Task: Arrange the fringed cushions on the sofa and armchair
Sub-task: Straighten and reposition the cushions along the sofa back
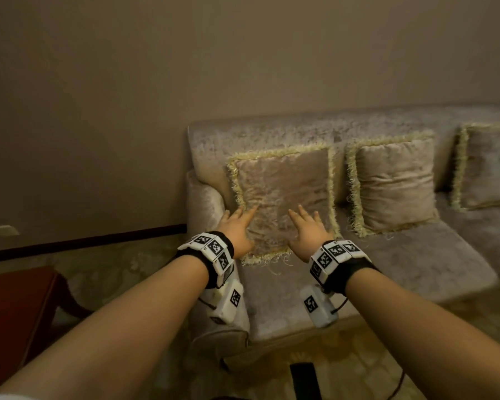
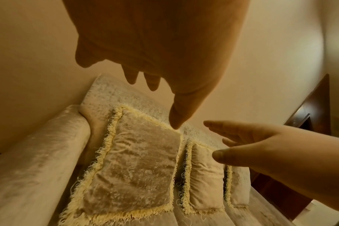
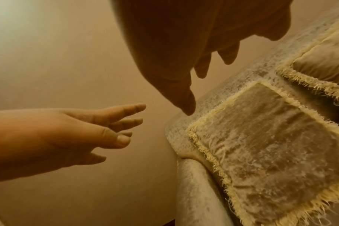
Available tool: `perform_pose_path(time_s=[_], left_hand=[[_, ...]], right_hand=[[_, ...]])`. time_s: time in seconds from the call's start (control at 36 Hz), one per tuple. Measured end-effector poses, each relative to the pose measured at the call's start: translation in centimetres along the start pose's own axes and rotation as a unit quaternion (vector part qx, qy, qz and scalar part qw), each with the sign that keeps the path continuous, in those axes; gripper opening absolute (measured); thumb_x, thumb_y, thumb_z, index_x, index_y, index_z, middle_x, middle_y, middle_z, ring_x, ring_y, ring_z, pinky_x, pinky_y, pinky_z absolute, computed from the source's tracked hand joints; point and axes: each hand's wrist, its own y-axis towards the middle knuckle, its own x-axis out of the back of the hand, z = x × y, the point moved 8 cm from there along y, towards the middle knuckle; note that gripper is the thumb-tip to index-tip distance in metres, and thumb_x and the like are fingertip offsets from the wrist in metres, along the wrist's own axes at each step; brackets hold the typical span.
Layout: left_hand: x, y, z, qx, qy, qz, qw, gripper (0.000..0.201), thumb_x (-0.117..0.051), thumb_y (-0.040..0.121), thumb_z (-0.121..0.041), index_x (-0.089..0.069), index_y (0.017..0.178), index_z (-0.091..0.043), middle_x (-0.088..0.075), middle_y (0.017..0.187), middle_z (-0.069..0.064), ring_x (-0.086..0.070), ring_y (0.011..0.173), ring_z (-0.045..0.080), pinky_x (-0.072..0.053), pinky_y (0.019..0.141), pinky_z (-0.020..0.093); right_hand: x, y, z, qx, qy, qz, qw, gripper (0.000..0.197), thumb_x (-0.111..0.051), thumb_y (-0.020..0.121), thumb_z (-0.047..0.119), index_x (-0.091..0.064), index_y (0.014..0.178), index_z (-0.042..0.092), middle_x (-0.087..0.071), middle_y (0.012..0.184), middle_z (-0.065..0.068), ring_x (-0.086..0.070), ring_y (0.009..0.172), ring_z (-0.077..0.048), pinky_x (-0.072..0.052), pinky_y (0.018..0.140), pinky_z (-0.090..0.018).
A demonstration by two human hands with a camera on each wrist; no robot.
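A beige velvet cushion with a yellow fringe (image 1: pixel 283 197) leans against the backrest at the left end of the grey sofa (image 1: pixel 416 255). My left hand (image 1: pixel 238 223) and right hand (image 1: pixel 308 226) are stretched out in front of its lower half, fingers straight and spread, holding nothing. In the left wrist view my left hand (image 2: pixel 155 61) is a little clear of the cushion (image 2: pixel 135 168). The right wrist view shows the same for my right hand (image 3: pixel 194 61) and the cushion (image 3: pixel 271 145). A second fringed cushion (image 1: pixel 396 183) and a third (image 1: pixel 491 166) stand upright further right.
The sofa's rolled armrest (image 1: pixel 205 203) lies just left of my left hand. A dark red wooden piece of furniture (image 1: pixel 15 307) stands at the lower left on patterned carpet. A black object (image 1: pixel 305 379) lies on the floor before the sofa. A plain wall rises behind the sofa.
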Motion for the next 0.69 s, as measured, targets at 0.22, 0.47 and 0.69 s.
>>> perform_pose_path(time_s=[0.22,0.47,0.69], left_hand=[[1.3,8.6,-1.3,-0.004,0.005,0.003,1.000,0.087,-0.058,0.090,-0.039,0.005,0.150,-0.044,0.004,0.163,-0.003,0.000,0.149,0.030,-0.018,0.114,0.060],[2.7,19.5,-3.2,0.058,-0.002,0.004,0.998,0.086,-0.056,0.091,-0.043,0.005,0.151,-0.041,0.002,0.163,0.000,0.000,0.148,0.034,-0.017,0.115,0.059],[4.2,28.5,-7.5,0.085,-0.028,-0.008,0.996,0.087,-0.057,0.093,-0.036,0.006,0.151,-0.040,0.003,0.163,0.001,-0.003,0.148,0.034,-0.018,0.118,0.053]], right_hand=[[2.5,7.6,-3.5,0.000,0.004,0.011,1.000,0.076,-0.056,0.094,0.032,-0.008,0.153,0.034,0.008,0.161,0.009,0.006,0.148,-0.030,-0.017,0.114,-0.062],[5.8,19.8,-7.2,0.048,-0.017,0.039,0.998,0.074,-0.054,0.095,0.030,-0.008,0.152,0.034,0.008,0.161,0.011,0.007,0.148,-0.029,-0.020,0.113,-0.062],[10.4,28.9,-11.2,0.083,-0.059,0.062,0.993,0.074,-0.054,0.095,0.029,-0.007,0.152,0.034,0.008,0.161,0.010,0.007,0.148,-0.029,-0.019,0.113,-0.061]])
